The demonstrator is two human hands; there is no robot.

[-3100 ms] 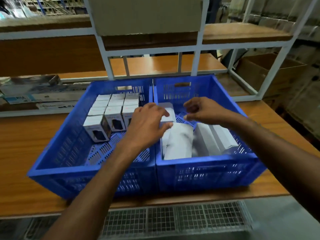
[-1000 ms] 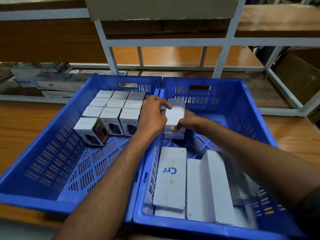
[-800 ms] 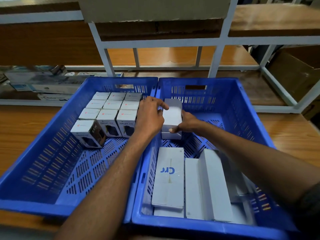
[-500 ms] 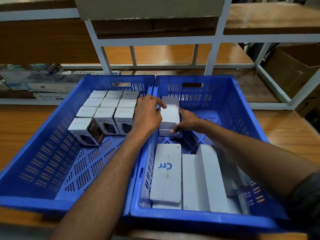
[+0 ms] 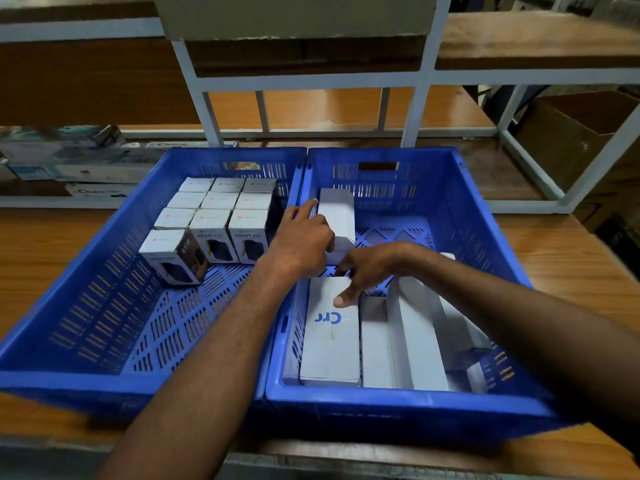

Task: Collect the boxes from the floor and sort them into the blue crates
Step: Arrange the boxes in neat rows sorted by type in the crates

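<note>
Two blue crates stand side by side on a wooden table. The left crate (image 5: 86,379) holds several small white boxes (image 5: 214,216) in rows at its far end, and one more (image 5: 169,254) stands askew in front of them. In the right crate (image 5: 381,398) a white box (image 5: 341,216) stands upright at the far left. My left hand (image 5: 301,244) rests against its left side, index finger straight. My right hand (image 5: 367,271) hovers just before it, thumb tip touching a flat white box with blue lettering (image 5: 329,348). More flat white boxes (image 5: 415,341) lie beside that one.
A white metal shelf frame (image 5: 419,109) with wooden boards rises right behind the crates. Long packages (image 5: 69,157) lie on the low shelf at the left. A brown cardboard box (image 5: 581,133) sits at the far right. The wooden table (image 5: 571,271) extends on both sides.
Both hands set the white box upright at the far left of the right crate. My right hand has let go and drawn back onto the lettered box; my left hand's grip has loosened.
</note>
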